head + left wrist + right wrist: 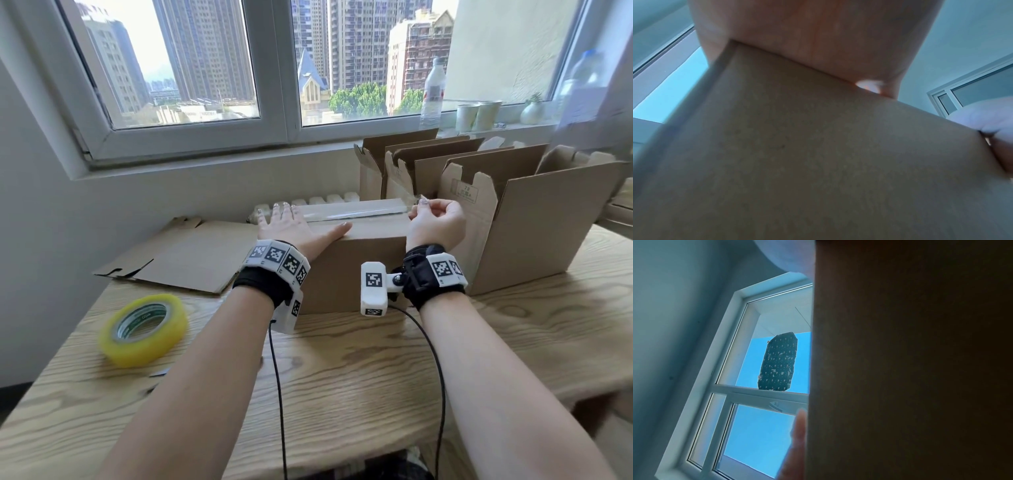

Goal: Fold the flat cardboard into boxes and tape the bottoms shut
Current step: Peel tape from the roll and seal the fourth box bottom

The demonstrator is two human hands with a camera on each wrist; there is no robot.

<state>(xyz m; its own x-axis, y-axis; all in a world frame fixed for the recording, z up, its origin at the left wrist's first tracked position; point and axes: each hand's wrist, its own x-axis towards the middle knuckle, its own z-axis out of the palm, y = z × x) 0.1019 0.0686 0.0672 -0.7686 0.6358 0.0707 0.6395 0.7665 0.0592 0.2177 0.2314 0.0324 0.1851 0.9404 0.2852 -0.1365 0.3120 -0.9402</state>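
Note:
A folded cardboard box (pixel 356 270) stands bottom-up on the wooden table (pixel 342 377). A clear tape strip (pixel 356 210) runs along its top seam. My left hand (pixel 291 222) lies flat on the left end of the box top, fingers straight, pressing the tape down. My right hand (pixel 433 219) pinches the strip's right end at the box's right edge, slightly above the cardboard. The left wrist view is filled by the box wall (pixel 807 154) under my palm. In the right wrist view the box side (pixel 910 361) blocks the right half.
A yellow tape roll (pixel 144 329) lies on the table at front left. A flat cardboard sheet (pixel 185 255) lies behind it. Several open boxes (pixel 520 219) stand at right against the window sill, which holds a bottle (pixel 433 92) and cups (pixel 478 114).

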